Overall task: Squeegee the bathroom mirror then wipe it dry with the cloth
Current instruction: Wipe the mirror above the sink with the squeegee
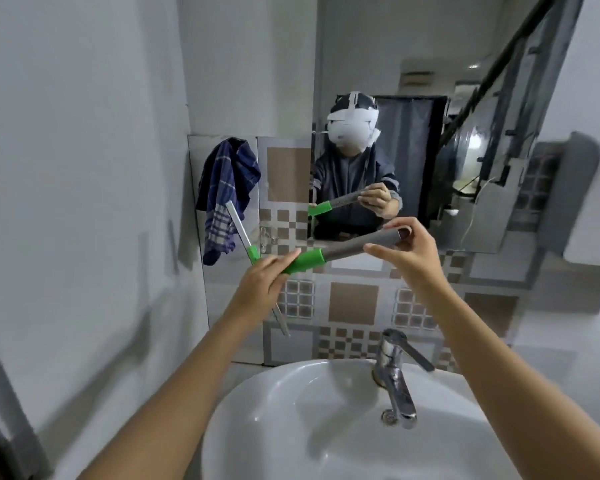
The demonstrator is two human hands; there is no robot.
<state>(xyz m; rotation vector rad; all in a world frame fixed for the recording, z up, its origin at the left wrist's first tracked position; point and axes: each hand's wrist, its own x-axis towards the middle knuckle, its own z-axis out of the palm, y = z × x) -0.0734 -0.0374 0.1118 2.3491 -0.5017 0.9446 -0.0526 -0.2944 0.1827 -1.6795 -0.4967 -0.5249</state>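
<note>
Squeegee (329, 252) pinched by left hand (262, 277) and right hand (407, 252)

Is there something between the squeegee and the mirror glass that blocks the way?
Nothing visible blocks it. The squeegee is held by the left hand at the green end and the right hand at the grey end, just below the mirror. The cloth hangs off to the left.

Both bare forearms reach forward above the sink (257, 410). The left hand (262, 277) is closed around the squeegee (326, 254) at its green part; the right hand (407, 249) pinches the grey handle end with fingertips.
</note>
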